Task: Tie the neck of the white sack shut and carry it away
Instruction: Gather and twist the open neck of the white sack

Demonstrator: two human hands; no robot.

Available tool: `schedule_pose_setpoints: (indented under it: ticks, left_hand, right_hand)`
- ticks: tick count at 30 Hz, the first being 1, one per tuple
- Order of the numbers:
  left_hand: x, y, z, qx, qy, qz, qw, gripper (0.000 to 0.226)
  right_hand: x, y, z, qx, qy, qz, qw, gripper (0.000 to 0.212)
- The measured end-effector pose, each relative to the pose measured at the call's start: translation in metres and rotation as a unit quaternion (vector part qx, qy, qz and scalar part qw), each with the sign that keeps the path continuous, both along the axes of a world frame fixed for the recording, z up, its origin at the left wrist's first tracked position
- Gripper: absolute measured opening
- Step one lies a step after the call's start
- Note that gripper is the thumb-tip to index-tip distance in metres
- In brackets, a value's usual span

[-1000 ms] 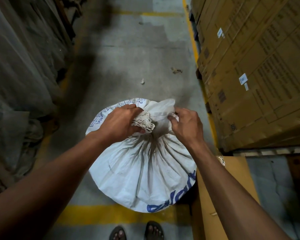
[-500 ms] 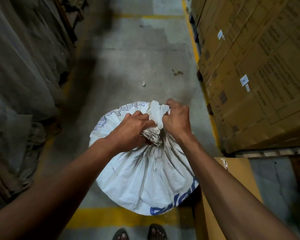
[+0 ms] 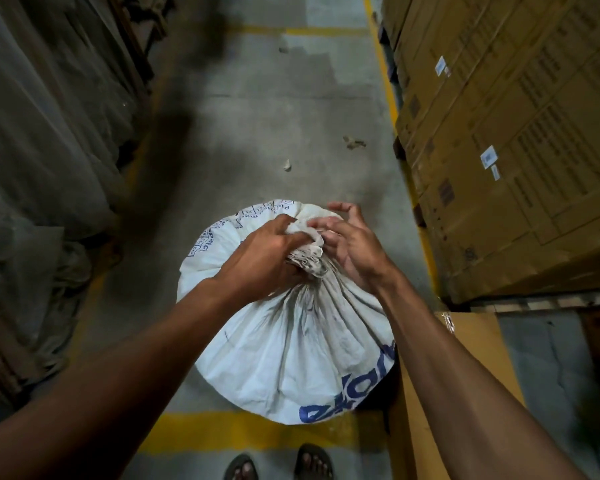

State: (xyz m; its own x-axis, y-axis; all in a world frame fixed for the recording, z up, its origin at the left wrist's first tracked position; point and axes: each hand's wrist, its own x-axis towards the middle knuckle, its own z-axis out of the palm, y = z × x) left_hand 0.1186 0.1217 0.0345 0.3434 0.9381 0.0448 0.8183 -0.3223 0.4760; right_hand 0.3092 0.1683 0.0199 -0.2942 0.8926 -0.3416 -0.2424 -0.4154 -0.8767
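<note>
The white sack [image 3: 291, 344] stands on the floor at 6 o'clock, its neck [image 3: 307, 263] gathered in the left hand [image 3: 267, 261] (grip closed on it), right hand [image 3: 349, 247] spread beside, knot unfinished, carrying not begun.

A grey concrete floor [image 3: 257, 109] runs away beyond the grip, dim and patchy, with small scraps of debris [image 3: 354, 143] lying on it. A yellow painted line [image 3: 246, 433] crosses the floor nearer than the grip, and another follows the right edge. To the right of the grip, stacked cardboard cartons [image 3: 520, 140] bear white labels. To its left hang dusty grey sheets [image 3: 39, 133]. The light is low.
</note>
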Motion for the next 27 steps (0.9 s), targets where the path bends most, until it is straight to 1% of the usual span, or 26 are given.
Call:
schedule_pose_setpoints:
  ticks: [1, 2, 3, 4, 7, 8, 10, 11, 12, 13, 15, 17, 18, 20, 22, 24, 25, 26, 27]
  left_hand:
    - [0.000, 0.002, 0.000, 0.000, 0.009, 0.013, 1.000, 0.062]
    - [-0.001, 0.005, 0.000, 0.000, 0.018, 0.026, 1.000, 0.064]
    - [-0.001, 0.007, 0.000, 0.005, 0.027, 0.037, 0.999, 0.064]
    - [-0.002, 0.009, 0.000, 0.010, 0.039, 0.045, 0.998, 0.063]
    - [0.001, 0.014, 0.003, 0.033, 0.059, 0.057, 0.996, 0.062]
    - [0.003, 0.014, 0.004, 0.038, 0.051, 0.062, 0.996, 0.064]
    - [0.005, 0.017, 0.006, 0.029, 0.016, 0.091, 0.995, 0.067]
    - [0.007, 0.018, 0.007, 0.021, 0.002, 0.106, 0.994, 0.068]
    - [0.008, 0.020, 0.007, 0.019, -0.003, 0.114, 0.993, 0.068]
    - [0.009, 0.020, 0.006, 0.020, -0.002, 0.120, 0.993, 0.067]
    - [0.010, 0.023, 0.003, 0.017, 0.001, 0.135, 0.991, 0.067]
    - [0.010, 0.025, 0.000, 0.005, 0.000, 0.162, 0.987, 0.069]
    - [0.008, 0.026, -0.003, -0.002, 0.001, 0.175, 0.985, 0.070]
    - [0.006, 0.028, -0.005, -0.013, -0.001, 0.179, 0.984, 0.071]
    - [0.001, 0.027, -0.003, -0.019, -0.010, 0.154, 0.988, 0.070]
    - [-0.006, 0.023, 0.001, 0.007, 0.012, 0.108, 0.994, 0.079]
    - [-0.012, 0.020, 0.002, 0.038, 0.040, 0.072, 0.996, 0.089]
    - [-0.018, 0.018, 0.001, 0.070, 0.069, 0.028, 0.995, 0.102]
    - [-0.025, 0.017, -0.001, 0.096, 0.093, -0.027, 0.991, 0.111]
  right_hand:
    - [0.002, -0.003, -0.007, 0.014, -0.012, -0.024, 1.000, 0.033]
    - [0.004, -0.008, -0.015, 0.032, -0.045, -0.035, 0.998, 0.040]
    - [0.005, -0.015, -0.022, 0.052, -0.080, -0.027, 0.995, 0.048]
    - [0.006, -0.024, -0.029, 0.072, -0.121, 0.001, 0.990, 0.056]
    - [-0.001, -0.049, -0.041, 0.119, -0.202, 0.112, 0.966, 0.086]
    - [-0.009, -0.053, -0.046, 0.136, -0.236, 0.120, 0.955, 0.099]
    - [-0.029, -0.053, -0.056, 0.140, -0.279, 0.078, 0.947, 0.129]
    - [-0.038, -0.052, -0.058, 0.124, -0.287, 0.047, 0.949, 0.137]
    - [-0.045, -0.050, -0.059, 0.111, -0.297, 0.019, 0.948, 0.139]
    - [-0.053, -0.046, -0.058, 0.099, -0.309, -0.008, 0.946, 0.134]
    - [-0.062, -0.040, -0.060, 0.112, -0.344, -0.051, 0.931, 0.106]
    - [-0.069, -0.037, -0.058, 0.144, -0.383, -0.043, 0.911, 0.086]
    - [-0.070, -0.036, -0.061, 0.152, -0.383, -0.048, 0.910, 0.075]
    - [-0.069, -0.033, -0.062, 0.155, -0.359, -0.049, 0.919, 0.047]
    - [-0.064, -0.028, -0.065, 0.154, -0.328, -0.029, 0.932, 0.031]
    - [-0.058, -0.024, -0.065, 0.154, -0.292, -0.007, 0.944, 0.022]
    - [-0.057, -0.021, -0.068, 0.160, -0.281, -0.001, 0.946, 0.025]
    - [-0.057, -0.018, -0.070, 0.166, -0.264, 0.010, 0.950, 0.034]
    - [-0.057, -0.016, -0.074, 0.153, -0.231, 0.024, 0.960, 0.044]
